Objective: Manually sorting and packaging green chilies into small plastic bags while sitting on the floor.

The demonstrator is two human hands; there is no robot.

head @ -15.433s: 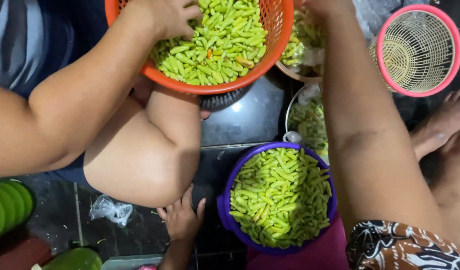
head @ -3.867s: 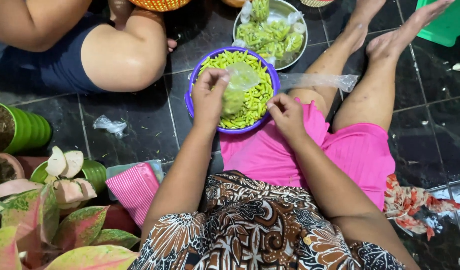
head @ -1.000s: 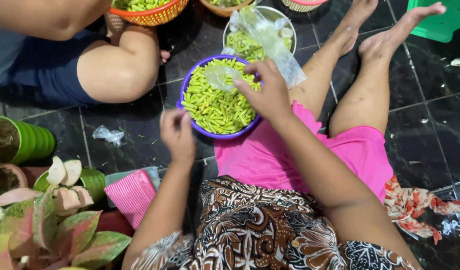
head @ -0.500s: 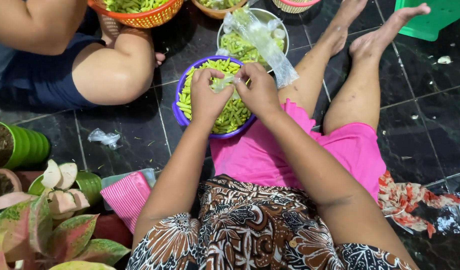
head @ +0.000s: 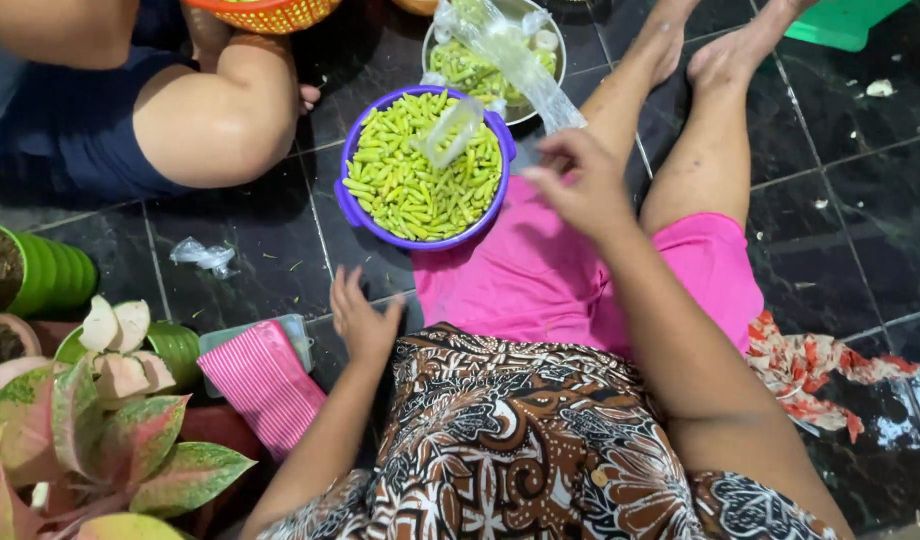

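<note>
Purple plastic bowl of green chillies sits on the black tiled floor between my legs. Half a second ago both hands met over it; now my left hand has dropped back to the floor, fingers spread and empty, while my right hand pinches a clear plastic bag lifted past the rim, so bagging seems underway. Another person's knee is near; potted plants crowd the left.

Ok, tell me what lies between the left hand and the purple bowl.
In the head view, only bare dark floor tile separates the left hand from the purple bowl. The pink-clad lap lies just to the side.
</note>
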